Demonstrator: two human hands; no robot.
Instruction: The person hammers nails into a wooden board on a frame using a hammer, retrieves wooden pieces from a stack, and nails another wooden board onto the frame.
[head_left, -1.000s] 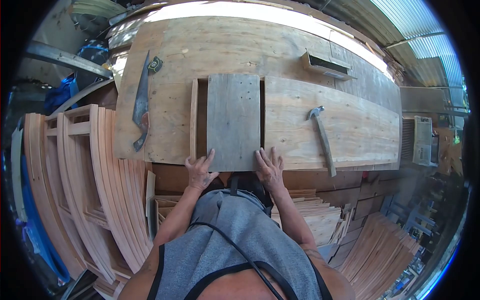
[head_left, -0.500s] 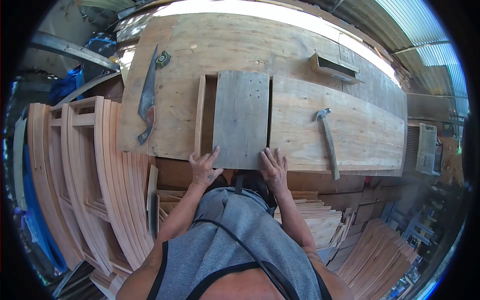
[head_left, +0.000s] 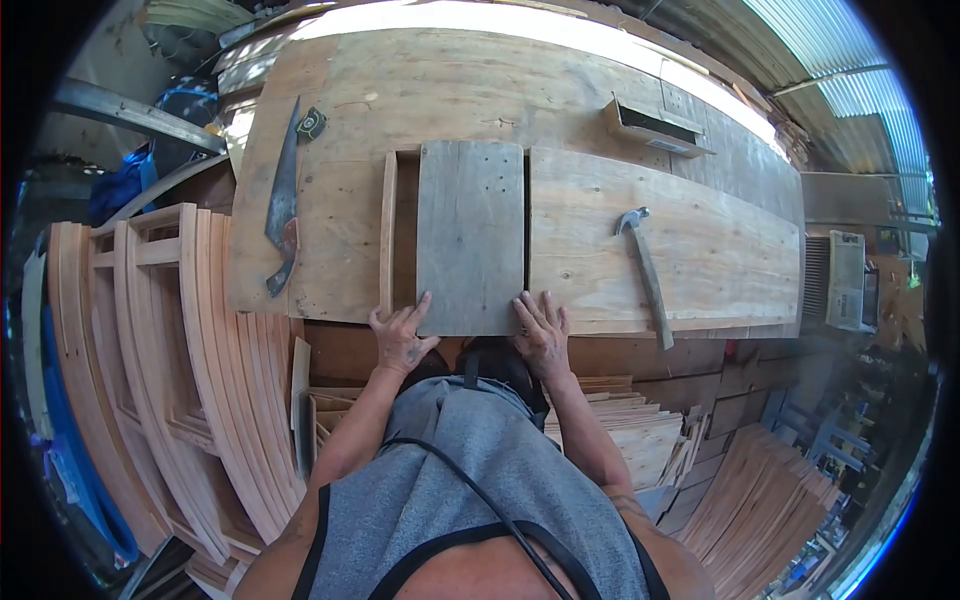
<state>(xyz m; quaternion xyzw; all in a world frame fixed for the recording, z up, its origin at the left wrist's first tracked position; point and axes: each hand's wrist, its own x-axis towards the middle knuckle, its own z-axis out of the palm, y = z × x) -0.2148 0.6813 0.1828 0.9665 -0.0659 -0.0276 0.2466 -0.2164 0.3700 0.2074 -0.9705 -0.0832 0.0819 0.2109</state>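
Observation:
A grey weathered board [head_left: 471,235] lies across a wooden frame, whose left rail [head_left: 388,235] shows beside a dark gap. At the board's lower left corner, my left hand [head_left: 402,334] rests with its fingers apart, touching the board and the frame's near edge. My right hand [head_left: 542,332] has its fingers spread over the lower right corner, reaching onto the neighbouring plywood panel [head_left: 590,240]. A narrow dark slit separates board and panel. On the panel lies a claw hammer [head_left: 645,275], its handle pointing towards me.
A handsaw [head_left: 283,205] and a tape measure [head_left: 311,124] lie at the left of the plywood table [head_left: 340,200]. An open box [head_left: 655,128] is at the back right. Wooden frames [head_left: 160,370] lean at the left; stacked strips [head_left: 755,500] stand lower right.
The camera view shifted and came back. The grey board sits slightly farther from me and a little to the right, with a narrower slit beside the panel. Both hands remain at its near corners.

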